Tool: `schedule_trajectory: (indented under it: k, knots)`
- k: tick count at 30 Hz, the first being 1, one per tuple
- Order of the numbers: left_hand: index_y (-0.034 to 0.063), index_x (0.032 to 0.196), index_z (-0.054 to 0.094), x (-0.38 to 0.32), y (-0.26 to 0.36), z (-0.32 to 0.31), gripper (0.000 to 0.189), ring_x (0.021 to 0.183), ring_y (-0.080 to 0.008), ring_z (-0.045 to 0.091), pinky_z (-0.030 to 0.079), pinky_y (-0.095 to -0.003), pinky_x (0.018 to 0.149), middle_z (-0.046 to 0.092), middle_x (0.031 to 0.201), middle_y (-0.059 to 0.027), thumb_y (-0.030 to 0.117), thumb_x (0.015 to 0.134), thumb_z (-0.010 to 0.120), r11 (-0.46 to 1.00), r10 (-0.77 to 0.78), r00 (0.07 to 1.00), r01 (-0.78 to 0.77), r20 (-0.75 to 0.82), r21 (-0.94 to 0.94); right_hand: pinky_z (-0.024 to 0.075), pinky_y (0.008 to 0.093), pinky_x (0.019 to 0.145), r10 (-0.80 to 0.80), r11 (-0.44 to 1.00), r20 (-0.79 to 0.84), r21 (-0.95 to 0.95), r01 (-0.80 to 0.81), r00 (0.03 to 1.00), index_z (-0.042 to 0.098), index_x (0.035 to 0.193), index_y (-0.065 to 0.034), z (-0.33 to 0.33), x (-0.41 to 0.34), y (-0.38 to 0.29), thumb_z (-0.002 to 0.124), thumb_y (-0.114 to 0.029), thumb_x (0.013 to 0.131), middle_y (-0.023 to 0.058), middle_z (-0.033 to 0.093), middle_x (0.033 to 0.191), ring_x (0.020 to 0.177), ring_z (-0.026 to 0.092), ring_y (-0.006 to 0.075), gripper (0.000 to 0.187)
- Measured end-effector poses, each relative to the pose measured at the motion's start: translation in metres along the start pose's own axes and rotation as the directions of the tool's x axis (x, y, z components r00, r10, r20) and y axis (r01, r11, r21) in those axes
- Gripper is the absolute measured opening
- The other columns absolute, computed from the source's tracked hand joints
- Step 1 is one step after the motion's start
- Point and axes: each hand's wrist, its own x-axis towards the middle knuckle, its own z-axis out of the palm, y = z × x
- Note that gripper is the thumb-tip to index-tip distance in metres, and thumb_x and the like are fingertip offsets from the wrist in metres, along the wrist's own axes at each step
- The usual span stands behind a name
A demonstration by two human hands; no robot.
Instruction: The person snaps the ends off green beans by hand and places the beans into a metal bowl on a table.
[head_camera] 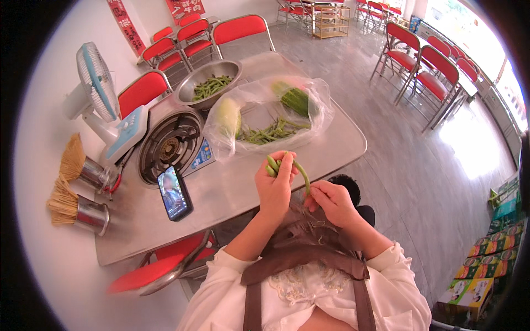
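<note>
Several pieces of green bean point(272, 165) are bunched in my left hand point(275, 182), at the front edge of the table. A longer green bean point(303, 173) curves from the left fingers down to my right hand point(329, 202), whose fingertips pinch its lower end. Beyond my hands, more green beans point(275, 131) lie on a clear plastic bag point(248, 152), along with a pale green gourd point(227, 118) and a dark green one point(295, 101). Broken bean pieces point(212, 87) fill the bottom of a steel bowl point(186, 89) farther back.
Left of the bag, a gas burner point(169, 147) is set in the table point(232, 190), with a phone point(174, 192) propped against it. A fan point(97, 82) and metal cups point(93, 213) of wooden skewers stand by the wall. A red chair point(161, 269) is tucked at the near left.
</note>
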Motion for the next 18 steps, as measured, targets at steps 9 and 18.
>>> schedule_trajectory:
  k: [9, 18]
  knots:
    - [-0.0009, 0.096, 0.059, -0.001, 0.001, -0.03, 0.014, 0.049, -0.0012, 0.037, 0.027, -0.0171, 0.043, 0.062, 0.071, -0.0076, 0.011, 0.09, 0.056, 0.997, -0.019, 0.999, 0.017, 0.027, 0.069, 0.0462, 0.0232, 0.064, 0.053, 0.927, 0.152, 0.36, -0.105, 0.987, 0.058, 0.105, 0.0019, -0.002, 0.004, 0.002, 0.05, -0.011, 0.091, 0.0056, 0.062, 0.086, 0.071, 0.056, 0.0099, 0.021]
    - [0.0022, 0.099, 0.06, 0.0, -0.001, -0.039, 0.014, 0.048, -0.0005, 0.035, 0.025, -0.0176, 0.042, 0.058, 0.069, -0.0022, 0.011, 0.089, 0.055, 0.998, -0.002, 1.0, 0.001, 0.019, 0.059, 0.0451, 0.0217, 0.059, 0.054, 0.956, 0.03, 0.287, -0.061, 0.998, 0.061, 0.097, 0.0025, -0.002, 0.007, -0.014, 0.057, -0.01, 0.087, 0.003, 0.062, 0.077, 0.066, 0.056, 0.0088, 0.016]
